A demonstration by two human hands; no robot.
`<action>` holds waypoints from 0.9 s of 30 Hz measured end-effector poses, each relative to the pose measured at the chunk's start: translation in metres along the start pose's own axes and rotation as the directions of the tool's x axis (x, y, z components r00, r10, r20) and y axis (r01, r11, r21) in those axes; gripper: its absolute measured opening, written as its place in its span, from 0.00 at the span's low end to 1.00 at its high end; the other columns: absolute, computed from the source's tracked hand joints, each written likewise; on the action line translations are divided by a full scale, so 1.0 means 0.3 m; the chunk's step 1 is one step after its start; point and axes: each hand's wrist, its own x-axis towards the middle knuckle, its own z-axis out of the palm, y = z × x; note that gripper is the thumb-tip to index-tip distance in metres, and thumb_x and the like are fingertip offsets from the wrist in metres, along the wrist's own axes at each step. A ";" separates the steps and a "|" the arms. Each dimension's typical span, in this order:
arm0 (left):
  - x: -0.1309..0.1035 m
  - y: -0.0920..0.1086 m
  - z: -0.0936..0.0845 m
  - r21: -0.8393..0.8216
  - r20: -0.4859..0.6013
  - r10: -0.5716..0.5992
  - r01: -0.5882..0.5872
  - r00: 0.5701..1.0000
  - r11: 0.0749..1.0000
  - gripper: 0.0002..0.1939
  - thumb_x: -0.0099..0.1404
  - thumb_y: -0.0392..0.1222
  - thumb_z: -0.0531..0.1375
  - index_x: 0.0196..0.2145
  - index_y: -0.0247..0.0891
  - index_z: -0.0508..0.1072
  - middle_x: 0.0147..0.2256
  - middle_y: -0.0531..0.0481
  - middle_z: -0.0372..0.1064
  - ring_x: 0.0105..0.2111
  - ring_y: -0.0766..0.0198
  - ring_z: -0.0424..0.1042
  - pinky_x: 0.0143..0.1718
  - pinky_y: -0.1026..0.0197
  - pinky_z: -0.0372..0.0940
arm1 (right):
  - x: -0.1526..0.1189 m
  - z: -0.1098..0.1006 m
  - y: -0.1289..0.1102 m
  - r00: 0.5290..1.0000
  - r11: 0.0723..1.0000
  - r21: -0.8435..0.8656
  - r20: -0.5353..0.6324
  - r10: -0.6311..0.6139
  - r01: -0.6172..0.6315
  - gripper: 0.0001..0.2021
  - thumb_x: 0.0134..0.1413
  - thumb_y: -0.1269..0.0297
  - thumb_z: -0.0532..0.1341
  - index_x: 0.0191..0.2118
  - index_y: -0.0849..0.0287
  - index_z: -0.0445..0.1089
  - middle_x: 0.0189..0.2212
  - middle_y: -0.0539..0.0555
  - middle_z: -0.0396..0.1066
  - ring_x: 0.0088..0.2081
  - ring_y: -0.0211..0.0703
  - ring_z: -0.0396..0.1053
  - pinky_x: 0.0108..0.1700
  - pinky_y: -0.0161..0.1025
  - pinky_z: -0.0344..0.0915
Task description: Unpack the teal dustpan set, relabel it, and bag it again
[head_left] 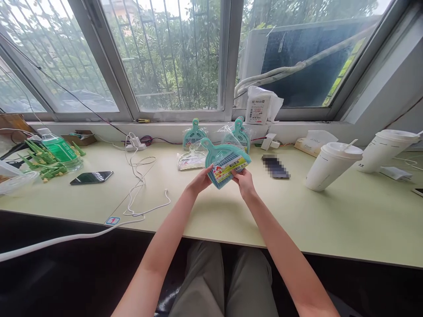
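A teal dustpan and brush set (228,159) in clear plastic wrap, with a yellow label, is held up over the middle of the table, tilted with its handle to the upper left. My left hand (201,178) grips its left edge, and my right hand (243,179) pinches its lower right edge. Behind it, against the wall, stand more wrapped teal sets, one at the left (194,133) and one at the right (241,134). A wrapped set with a pale handle (191,159) lies on the table just left of the held one.
Two white cups (332,167) (386,149) stand at the right, near a tissue pack (313,143). A dark phone (276,166) lies right of my hands. Leftward are white cables (134,189), another phone (91,178) and a green-labelled bottle (61,149) on the table (224,220).
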 end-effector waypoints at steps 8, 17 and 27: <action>-0.002 -0.041 0.030 -0.007 0.235 -0.039 0.042 0.971 0.999 0.22 0.67 0.49 0.51 0.53 0.34 0.66 0.54 0.41 0.64 0.54 0.54 0.63 0.60 0.49 0.52 | 0.017 -0.026 0.004 0.998 0.996 0.061 -0.029 -0.063 0.064 0.18 0.34 0.65 0.71 0.35 0.59 0.69 0.38 0.53 0.73 0.45 0.47 0.70 0.46 0.45 0.72; 0.006 -0.001 0.034 -0.110 0.174 0.286 -0.270 0.942 0.957 0.31 0.64 0.59 0.49 0.59 0.42 0.57 0.56 0.44 0.61 0.58 0.53 0.58 0.60 0.48 0.50 | 0.011 -0.008 0.019 0.992 0.987 0.119 -0.073 -0.100 0.108 0.19 0.32 0.64 0.72 0.34 0.59 0.69 0.35 0.53 0.73 0.43 0.46 0.71 0.45 0.45 0.72; 0.017 -0.032 0.093 0.001 0.193 0.191 -0.195 0.962 0.981 0.28 0.64 0.54 0.54 0.59 0.47 0.55 0.59 0.45 0.56 0.58 0.52 0.57 0.59 0.44 0.51 | 0.010 -0.006 -0.003 0.967 0.957 0.198 -0.180 -0.179 0.213 0.20 0.34 0.63 0.71 0.37 0.58 0.68 0.38 0.53 0.73 0.45 0.46 0.71 0.48 0.45 0.70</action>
